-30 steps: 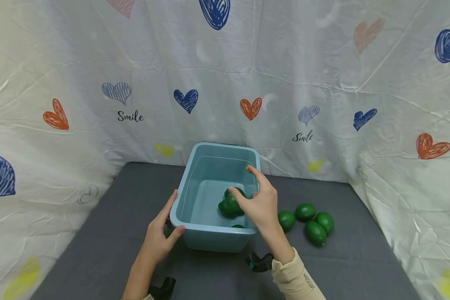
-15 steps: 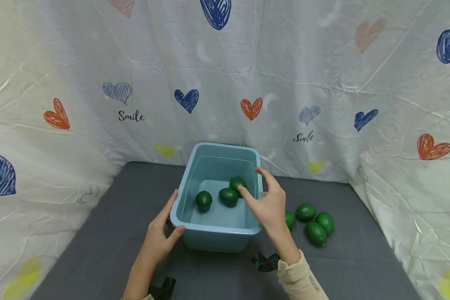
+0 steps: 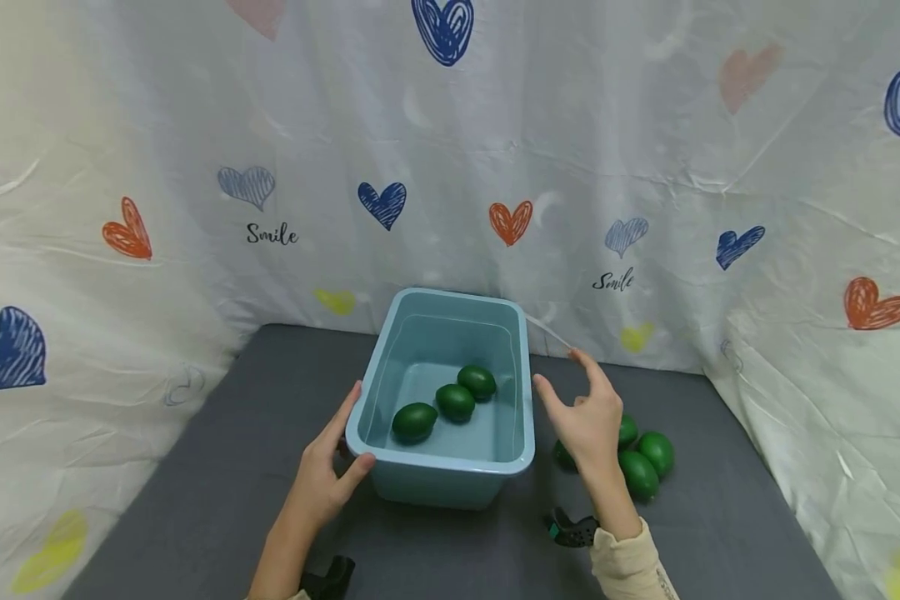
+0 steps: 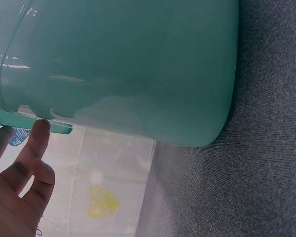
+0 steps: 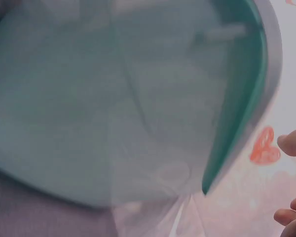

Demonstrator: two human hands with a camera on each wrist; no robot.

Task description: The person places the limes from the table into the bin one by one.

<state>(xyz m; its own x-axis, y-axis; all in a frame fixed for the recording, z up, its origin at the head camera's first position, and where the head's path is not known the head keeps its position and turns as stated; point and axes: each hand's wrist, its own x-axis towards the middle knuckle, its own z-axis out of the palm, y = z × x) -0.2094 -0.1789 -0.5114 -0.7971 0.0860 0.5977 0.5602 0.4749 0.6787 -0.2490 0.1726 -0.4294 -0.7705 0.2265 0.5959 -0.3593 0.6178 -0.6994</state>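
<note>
A light blue plastic bin (image 3: 450, 483) stands mid-table with three dark green oval fruits (image 3: 455, 402) on its floor. My left hand (image 3: 322, 475) holds the bin's near left corner, thumb at the front and fingers along the left side. In the left wrist view, a fingertip (image 4: 41, 127) of that hand meets the bin just by its rim. Holding nothing, my right hand (image 3: 588, 425) hovers right of the bin, thumb and index finger spread apart. Several more green fruits (image 3: 656, 452) lie on the table beside and partly behind it. The right wrist view has only its fingertips (image 5: 292, 142) at the edge.
A dark grey cloth (image 3: 195, 483) covers the table. Behind and at both sides hangs a white curtain (image 3: 450, 133) printed with hearts, close to the bin's far end.
My right hand has moved from over the bin out to the right, past its rim. A fruit was let go inside, and the nearest one there has rolled. The left hand stays put.
</note>
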